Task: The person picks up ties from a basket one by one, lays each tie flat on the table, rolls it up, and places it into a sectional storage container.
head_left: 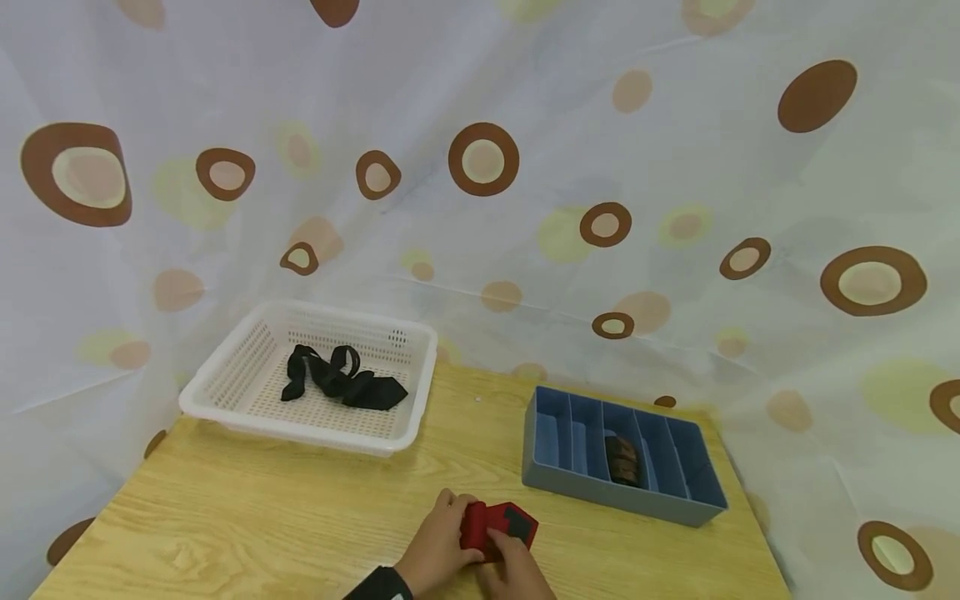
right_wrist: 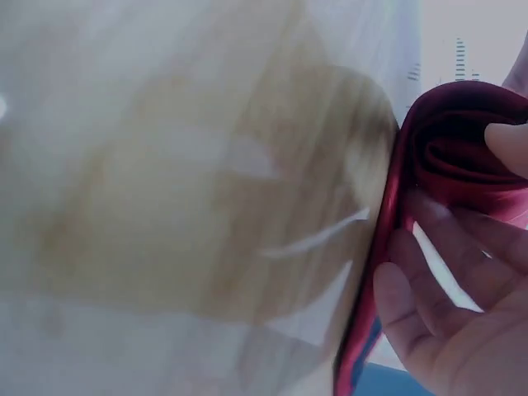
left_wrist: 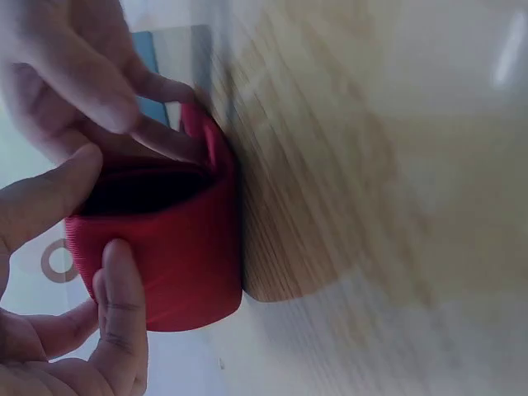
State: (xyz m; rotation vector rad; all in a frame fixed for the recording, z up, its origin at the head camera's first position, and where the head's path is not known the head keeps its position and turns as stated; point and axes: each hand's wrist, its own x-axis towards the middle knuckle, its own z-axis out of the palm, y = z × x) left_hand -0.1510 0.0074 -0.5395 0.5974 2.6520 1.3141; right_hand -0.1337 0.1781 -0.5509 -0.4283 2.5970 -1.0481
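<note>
Necktie [head_left: 497, 517] at the grip, on the table [head_left: 262, 500]. Left hand [head_left: 438, 543] at the left of its rolled end, right hand [head_left: 519, 573] on the right and near side; flat end runs out right of the grip. Basket [head_left: 300, 433] beyond the grip, to the left; loose cloth [head_left: 375, 392] in it, possibly two pieces. Box [head_left: 622, 497] beyond the grip, to the right; bundle [head_left: 622, 461] in its middle slot. Curtain [head_left: 420, 308] behind basket and box.
</note>
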